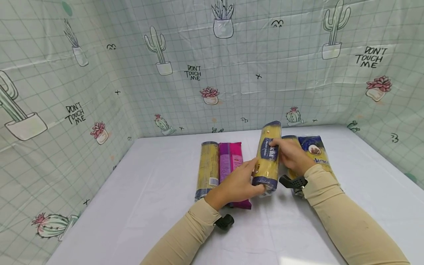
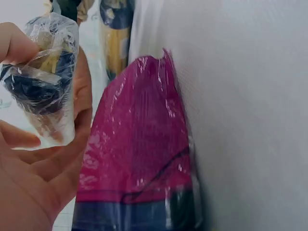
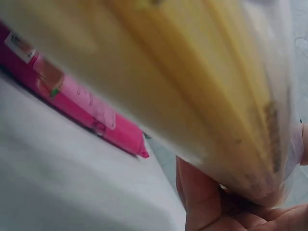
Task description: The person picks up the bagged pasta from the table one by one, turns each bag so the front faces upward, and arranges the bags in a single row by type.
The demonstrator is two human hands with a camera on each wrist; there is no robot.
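Left hand [image 1: 236,184] and right hand [image 1: 291,154] grip spaghetti pack [image 1: 267,156]; label partly hidden by fingers.

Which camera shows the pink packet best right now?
Head view: the pink packet lies on the table, its near end hidden by the left hand. Left wrist view shows only one end close up; right wrist shows a blurred strip.

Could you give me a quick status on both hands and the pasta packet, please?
Left hand grips the packet's near end. Right hand grips its middle. Yellow pasta packet off the table. Pink packet beside it.
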